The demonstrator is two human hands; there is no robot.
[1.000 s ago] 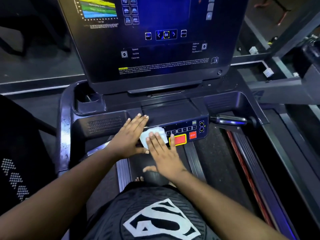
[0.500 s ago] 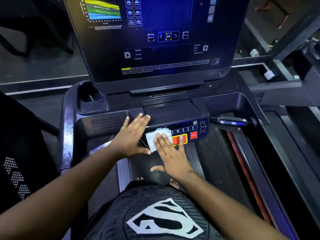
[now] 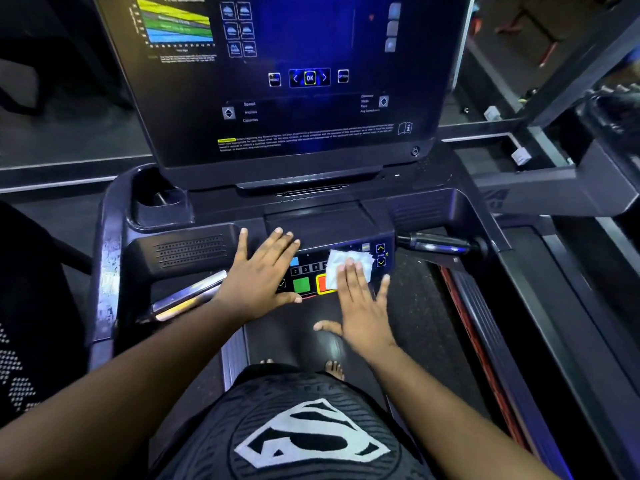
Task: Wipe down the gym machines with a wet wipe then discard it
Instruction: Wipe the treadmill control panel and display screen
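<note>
Presently: wipe pressed flat to treadmill keypad.
Right hand, fingers straight, presses the wet wipe onto the control panel, covering the red button. Left hand rests flat, released, beside it. Beyond, the console screen is lit.

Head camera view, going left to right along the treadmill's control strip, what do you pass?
Speaker grille → left hand flat on the console → green button → wet wipe under right hand → arrow buttons → right handle grip.
</note>
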